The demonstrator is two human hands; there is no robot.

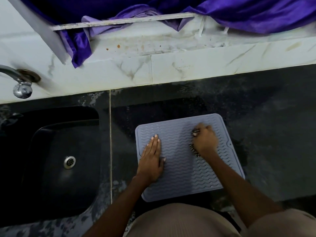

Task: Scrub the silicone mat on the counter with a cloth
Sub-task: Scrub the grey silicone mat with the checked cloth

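A grey-blue silicone mat [181, 161] with a wavy ribbed surface lies flat on the dark counter [273, 117]. My left hand [152, 156] presses flat on the mat's left side, fingers straight. My right hand [204, 141] is on the mat's upper right part, blurred by motion, its fingers curled round a dark striped cloth [194, 148]. Only small edges of the cloth show under the hand.
A black sink [51, 168] with a metal drain [69, 162] is sunk into the counter to the left. A chrome tap [20, 82] sticks out of the white marble backsplash [153, 71]. Purple fabric [256, 12] hangs over the ledge behind.
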